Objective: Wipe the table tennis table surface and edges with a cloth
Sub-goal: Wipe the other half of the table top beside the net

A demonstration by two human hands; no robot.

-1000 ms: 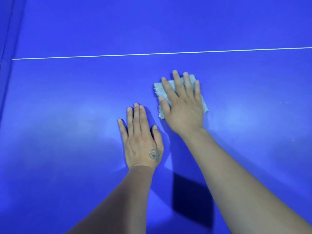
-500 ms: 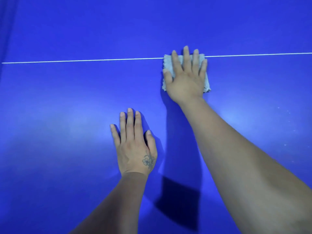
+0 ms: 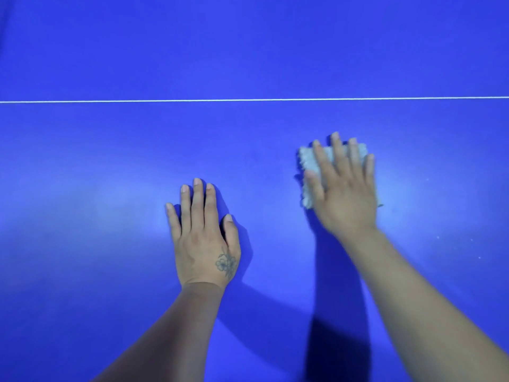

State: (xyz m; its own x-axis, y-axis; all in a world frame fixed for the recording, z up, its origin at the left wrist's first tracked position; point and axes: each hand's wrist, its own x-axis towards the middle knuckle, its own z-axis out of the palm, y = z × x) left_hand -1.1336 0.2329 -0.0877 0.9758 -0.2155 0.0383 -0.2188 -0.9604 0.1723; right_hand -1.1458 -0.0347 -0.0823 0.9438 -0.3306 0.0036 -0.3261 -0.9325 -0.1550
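The blue table tennis table [image 3: 110,161] fills the whole view. A thin white line [image 3: 165,100] runs across it from left to right. My right hand [image 3: 344,188] lies flat with straight fingers on a small pale grey cloth [image 3: 307,161] and presses it to the surface, below the line. Most of the cloth is hidden under the palm. The hand looks blurred. My left hand [image 3: 203,238] rests flat on the bare table to the left of the cloth, fingers straight.
A few tiny pale specks [image 3: 438,237] lie on the surface at the right. Shadows of both arms fall on the table near the bottom. No table edge shows in this frame.
My right hand has slid the cloth back from the white line toward me and a little to the right. The left hand stays flat in place.
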